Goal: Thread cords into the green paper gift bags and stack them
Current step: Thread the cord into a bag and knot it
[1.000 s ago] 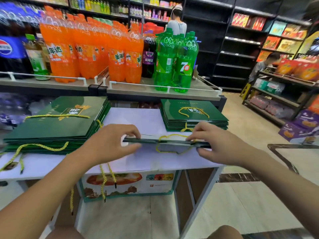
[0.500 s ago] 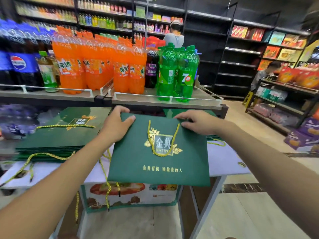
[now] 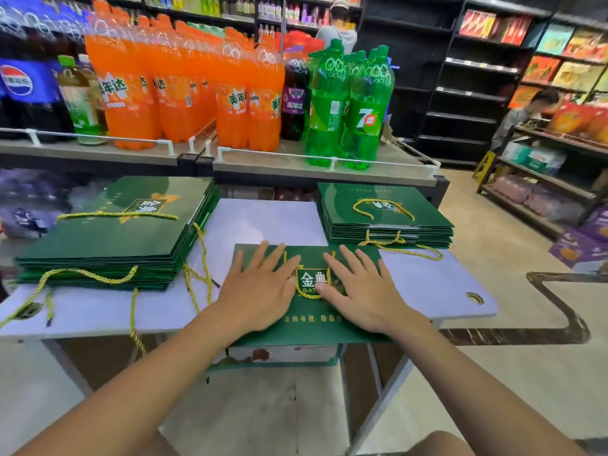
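One green paper gift bag (image 3: pixel 309 327) lies flat at the front edge of the white table (image 3: pixel 263 222), its yellow cord (image 3: pixel 307 295) looped over the printed logo. My left hand (image 3: pixel 260 287) and my right hand (image 3: pixel 362 291) press flat on it, fingers straight, one on each side of the logo. A tall stack of green bags (image 3: pixel 112 238) with yellow cords sits at the left. At the right rear stands a smaller stack of green bags (image 3: pixel 385 215), also with cords.
Loose yellow cords (image 3: pixel 197 274) hang over the table's front between the left stack and my hands. A shelf of soda bottles (image 3: pixel 230 93) runs behind the table. A printed box (image 3: pixel 279 353) sits under the table. Store shelving (image 3: pixel 543 179) lines the aisle at right.
The bag, held upright by its top edge half a second ago, now lies flat on the table. Both hands have let go of the edge and spread flat on top of it.
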Motion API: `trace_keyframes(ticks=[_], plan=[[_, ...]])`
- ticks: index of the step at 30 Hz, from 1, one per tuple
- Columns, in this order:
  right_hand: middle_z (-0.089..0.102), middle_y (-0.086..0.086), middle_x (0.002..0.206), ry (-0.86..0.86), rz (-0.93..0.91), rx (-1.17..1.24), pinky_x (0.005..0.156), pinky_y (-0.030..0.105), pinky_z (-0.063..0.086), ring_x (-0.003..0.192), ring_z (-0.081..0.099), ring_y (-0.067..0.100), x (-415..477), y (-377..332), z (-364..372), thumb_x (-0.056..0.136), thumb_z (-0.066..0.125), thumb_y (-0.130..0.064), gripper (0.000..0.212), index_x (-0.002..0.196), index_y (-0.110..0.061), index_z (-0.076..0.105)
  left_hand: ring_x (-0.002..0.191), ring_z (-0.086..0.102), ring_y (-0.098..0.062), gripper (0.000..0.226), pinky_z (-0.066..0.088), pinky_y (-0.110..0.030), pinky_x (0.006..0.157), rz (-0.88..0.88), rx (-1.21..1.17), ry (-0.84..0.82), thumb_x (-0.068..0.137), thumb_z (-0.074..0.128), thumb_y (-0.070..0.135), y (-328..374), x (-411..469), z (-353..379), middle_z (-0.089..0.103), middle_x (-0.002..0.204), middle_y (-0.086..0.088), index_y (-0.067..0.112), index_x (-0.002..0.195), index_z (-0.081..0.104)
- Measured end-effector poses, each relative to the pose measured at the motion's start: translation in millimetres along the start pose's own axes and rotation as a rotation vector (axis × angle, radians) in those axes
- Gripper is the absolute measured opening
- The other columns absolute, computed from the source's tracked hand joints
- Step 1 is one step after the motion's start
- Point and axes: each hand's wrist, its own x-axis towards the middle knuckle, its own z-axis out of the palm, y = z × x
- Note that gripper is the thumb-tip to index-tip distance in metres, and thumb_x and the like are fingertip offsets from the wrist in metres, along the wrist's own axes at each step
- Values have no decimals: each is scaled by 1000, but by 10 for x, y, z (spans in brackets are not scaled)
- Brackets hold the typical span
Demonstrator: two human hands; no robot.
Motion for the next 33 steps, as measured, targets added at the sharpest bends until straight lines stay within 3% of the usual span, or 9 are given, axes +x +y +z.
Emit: trace_keyframes(ticks=[4,10,20,24,27,29,33], plan=[[-6,-12,172,-15,20,-8,126,57,-4,159,-10,17,-8,43,90,84,9,-90,88,161,-48,0,158,-15,-20,59,-5,-59,125,-31,29,-40,105,6,54,-21,40,171,-12,171,8,44,161,-9],[-8,-13,172,-30,38,-78,126,57,-3,159,-11,17,42,66,176,83,4,-90,91,161,-46,-6,158,-12,-18,59,-4,-57,126,-38,32,-31,105,7,55,-19,39,224,-11,171,9,43,161,-8],[-3,-13,172,22,27,-79,127,56,0,159,-8,16,40,81,206,81,-4,-90,93,162,-44,-2,158,-10,-17,60,-3,-61,124,-47,25,13,103,4,57,-12,28,243,-7,172,10,44,161,-5],[16,-8,171,199,45,239,128,49,13,157,9,13,-15,125,123,88,10,-83,91,164,-34,17,158,-6,-16,70,4,-71,119,-65,6,36,91,-7,61,-18,17,244,-3,172,13,46,159,-1],[44,3,158,363,258,159,116,47,34,148,35,24,-56,296,12,95,23,-75,84,160,-22,30,158,-2,-13,67,8,-67,121,-80,-51,62,93,4,60,-11,-11,217,4,171,14,47,159,9],[56,8,145,314,401,77,105,49,41,136,47,32,-89,384,-54,98,27,-73,78,156,-22,35,158,2,-12,63,10,-64,122,-90,-84,96,96,10,58,-4,-32,197,9,171,14,45,158,18],[57,4,139,211,421,274,104,49,43,129,50,31,-117,434,-97,99,42,-64,63,148,-25,45,156,12,-13,49,13,-61,122,-97,-175,185,105,28,49,-14,-50,204,18,169,11,42,154,33]])
